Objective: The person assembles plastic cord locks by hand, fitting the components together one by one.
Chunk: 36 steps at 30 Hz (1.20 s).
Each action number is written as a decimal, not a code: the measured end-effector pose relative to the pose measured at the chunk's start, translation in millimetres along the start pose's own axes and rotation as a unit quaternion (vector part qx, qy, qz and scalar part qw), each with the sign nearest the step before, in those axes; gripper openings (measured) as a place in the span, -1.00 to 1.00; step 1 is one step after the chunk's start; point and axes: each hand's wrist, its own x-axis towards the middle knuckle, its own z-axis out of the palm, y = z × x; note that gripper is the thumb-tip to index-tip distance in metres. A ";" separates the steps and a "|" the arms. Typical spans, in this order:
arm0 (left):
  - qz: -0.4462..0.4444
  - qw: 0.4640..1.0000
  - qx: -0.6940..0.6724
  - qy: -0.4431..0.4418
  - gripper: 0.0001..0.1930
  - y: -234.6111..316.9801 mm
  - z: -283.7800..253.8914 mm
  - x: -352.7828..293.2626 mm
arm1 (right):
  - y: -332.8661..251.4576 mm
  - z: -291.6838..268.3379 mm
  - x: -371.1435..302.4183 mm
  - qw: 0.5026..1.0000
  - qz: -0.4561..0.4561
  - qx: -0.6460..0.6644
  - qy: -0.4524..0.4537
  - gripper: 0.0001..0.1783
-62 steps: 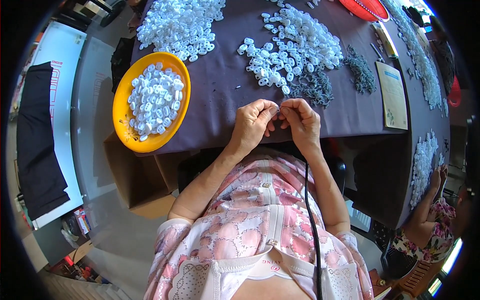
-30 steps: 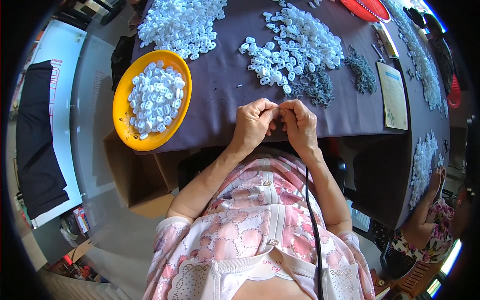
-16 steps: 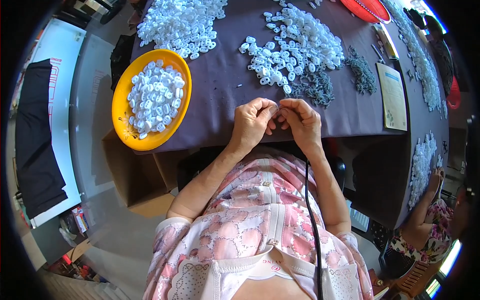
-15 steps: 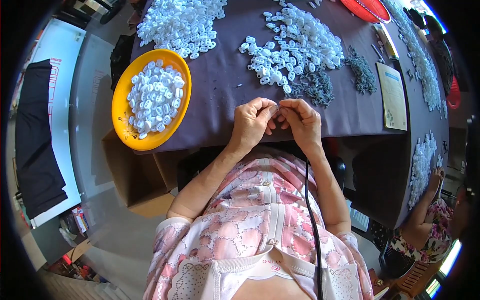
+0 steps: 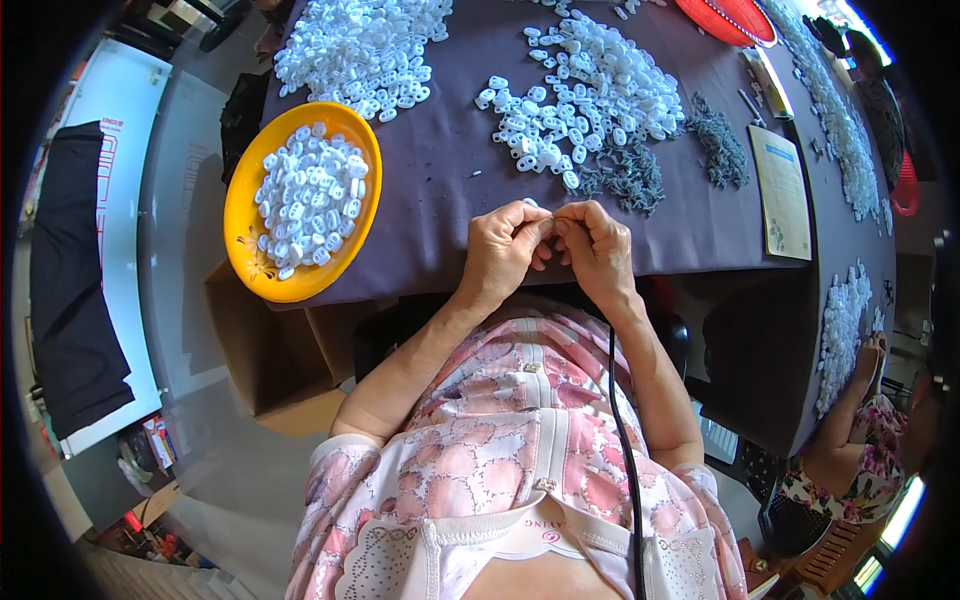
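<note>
My left hand [image 5: 503, 250] and my right hand [image 5: 597, 250] meet fingertip to fingertip over the near edge of the table, both pinched closed. A small white plastic piece [image 5: 530, 203] peeks out at the left fingertips. Whatever the right fingers pinch is hidden. Just beyond my hands lies a loose pile of white oval pieces with holes [image 5: 600, 85]. Beside it, nearest my right hand, is a heap of small dark grey pieces [image 5: 632, 178], with a second grey heap [image 5: 720, 145] farther right.
A yellow bowl [image 5: 362, 205] of white pieces stands at the table's left edge, near another white pile [image 5: 360, 50]. To the right lie a booklet [image 5: 780, 190] and a red basket [image 5: 725, 22]. Another person's arm [image 5: 850, 400] shows at far right. A black cable [image 5: 625, 430] hangs down my front.
My right hand has shifted slightly left, closer to the left one. A white piece now shows at my left fingertips.
</note>
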 end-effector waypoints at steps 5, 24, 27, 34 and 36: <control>-0.050 0.996 -0.071 -0.019 -0.90 1.6 -5.7 -2.3 | 3.4 1.0 -2.6 0.999 -0.015 0.030 0.003 -0.89; -0.048 0.982 -0.163 0.080 -0.89 -1.2 -30.4 3.7 | -16.3 22.0 22.3 0.942 -0.106 -0.318 -0.025 -0.83; -0.070 0.986 -0.141 0.062 -0.89 1.6 -29.5 2.9 | -11.0 16.1 24.6 0.966 -0.115 -0.230 -0.014 -0.85; -0.096 0.991 -0.082 0.044 -0.87 6.5 -28.9 2.6 | 4.1 12.8 18.5 0.975 0.076 0.206 0.032 -0.87; -0.107 0.991 -0.068 0.042 -0.86 7.3 -28.8 3.2 | 3.6 13.4 18.5 0.965 0.077 0.246 0.040 -0.86</control>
